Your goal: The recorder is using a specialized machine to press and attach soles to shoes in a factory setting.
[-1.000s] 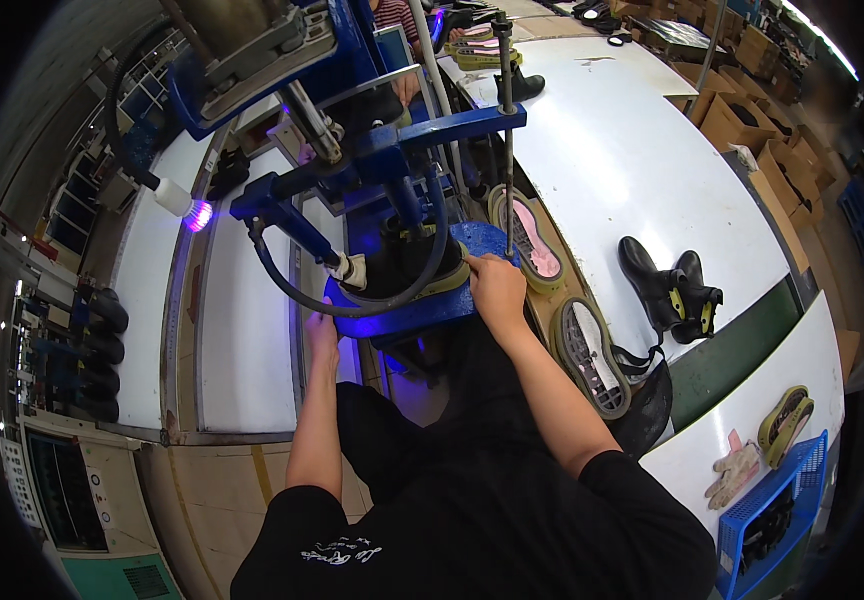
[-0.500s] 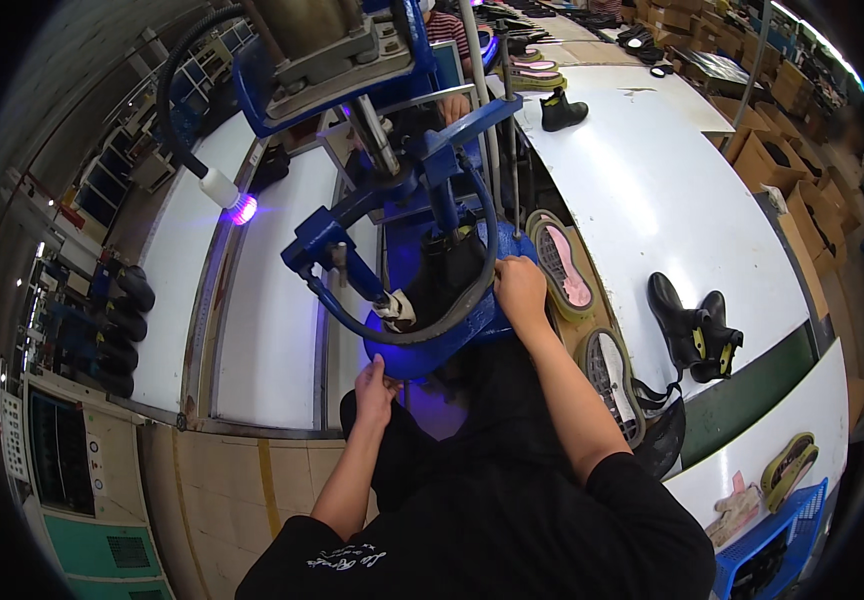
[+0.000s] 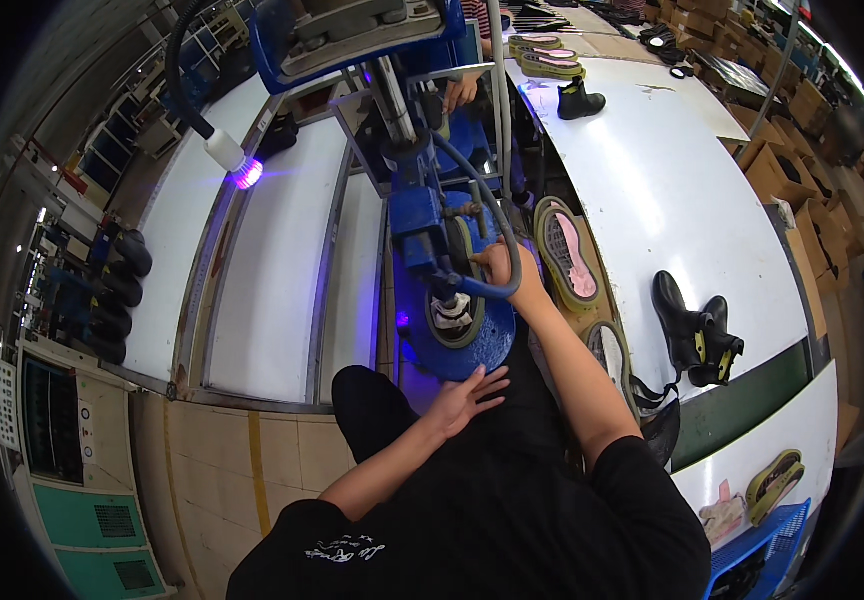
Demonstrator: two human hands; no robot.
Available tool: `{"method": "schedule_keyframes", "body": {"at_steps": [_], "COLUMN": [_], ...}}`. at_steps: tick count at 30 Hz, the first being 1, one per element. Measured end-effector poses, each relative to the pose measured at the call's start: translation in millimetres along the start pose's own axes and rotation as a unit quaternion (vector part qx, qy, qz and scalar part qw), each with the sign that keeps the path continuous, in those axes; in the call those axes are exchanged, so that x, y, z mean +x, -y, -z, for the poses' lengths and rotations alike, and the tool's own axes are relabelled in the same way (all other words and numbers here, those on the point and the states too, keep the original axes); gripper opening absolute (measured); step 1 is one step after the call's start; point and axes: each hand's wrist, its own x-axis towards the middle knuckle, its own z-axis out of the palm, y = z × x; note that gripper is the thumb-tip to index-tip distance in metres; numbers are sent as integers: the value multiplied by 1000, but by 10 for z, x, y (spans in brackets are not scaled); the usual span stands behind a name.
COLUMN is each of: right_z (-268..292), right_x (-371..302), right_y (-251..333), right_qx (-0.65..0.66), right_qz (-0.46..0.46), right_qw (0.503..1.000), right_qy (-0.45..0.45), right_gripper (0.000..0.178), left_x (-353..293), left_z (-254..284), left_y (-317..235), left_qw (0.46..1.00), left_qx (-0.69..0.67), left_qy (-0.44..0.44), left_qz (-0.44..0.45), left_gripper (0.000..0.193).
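Blue press machine [image 3: 430, 215] with a shoe [image 3: 452, 312] seated on its round blue base [image 3: 472, 348]. Base rim is touched by left hand [image 3: 467, 395], fingers spread; right hand [image 3: 507, 275] is pressed against the shoe, grip unclear.

The fingertips of the right hand [image 3: 505, 272] are hidden behind the grey curved hose [image 3: 492, 235] and the blue metal press head [image 3: 420, 222], so whether they grip anything cannot be told. The pale shoe upper [image 3: 452, 312] sits inside the round blue machine base [image 3: 472, 345], most of it covered by the press. The left hand [image 3: 467, 395] lies below that base; whether it touches the rim cannot be told. The top of the blue machine frame [image 3: 352, 30] is cut off by the upper edge. The blue plastic crate [image 3: 762, 550] is cut off at the dark rim. Another person's hand [image 3: 460, 92] shows only partly behind the machine.
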Motion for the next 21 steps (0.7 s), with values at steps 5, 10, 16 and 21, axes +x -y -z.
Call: {"method": "schedule_keyframes", "body": {"at_steps": [5, 10, 16, 21], "right_z": [254, 579, 778, 988], "right_x": [-48, -187, -418, -471], "right_y": [-31, -63, -145, 6], "right_qx": [56, 66, 15, -39], "right_qz": [59, 74, 100, 77], "right_qw": [996, 992, 982, 982], "right_qy": [45, 80, 157, 166], "right_gripper": [18, 23, 29, 26], "left_x": [259, 488, 835, 1483], "left_z": [-272, -510, -858, -983], "left_y": [43, 121, 207, 573], "left_qw": [996, 982, 978, 986], "left_qx": [39, 169, 192, 142], "left_qy": [29, 25, 7, -65], "left_qz": [77, 80, 83, 54], "left_gripper": [51, 68, 78, 72]}}
